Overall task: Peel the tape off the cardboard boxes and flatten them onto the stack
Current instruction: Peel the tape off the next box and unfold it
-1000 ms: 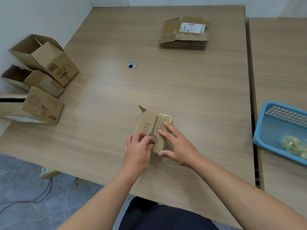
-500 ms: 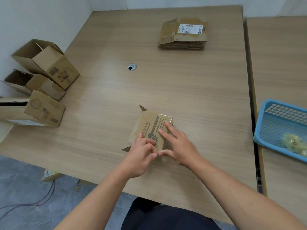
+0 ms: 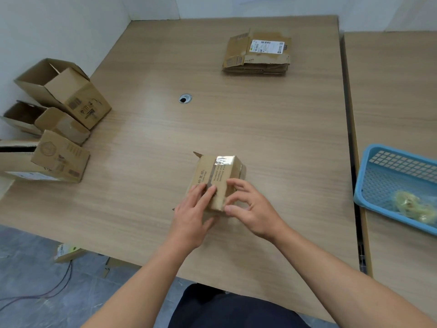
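Note:
A small taped cardboard box (image 3: 216, 172) sits near the table's front edge, with shiny clear tape (image 3: 224, 159) across its far top edge. My left hand (image 3: 192, 216) lies on the box's near left part, fingers flat on top and thumb tucked under the near edge. My right hand (image 3: 251, 208) holds the near right corner between index finger and thumb. The stack of flattened boxes (image 3: 257, 53) lies at the far side of the table, a white label on its top sheet.
Three open cardboard boxes (image 3: 63, 91) (image 3: 47, 121) (image 3: 47, 159) lie on their sides along the table's left edge. A blue basket (image 3: 387, 166) holding crumpled tape (image 3: 411, 204) stands on the adjoining table at right. A cable hole (image 3: 185, 98) marks the table's middle.
The box has turned and tipped, showing its taped far edge. My left hand went from curled at the near edge to fingers flat on top. My right hand slid to the near right corner.

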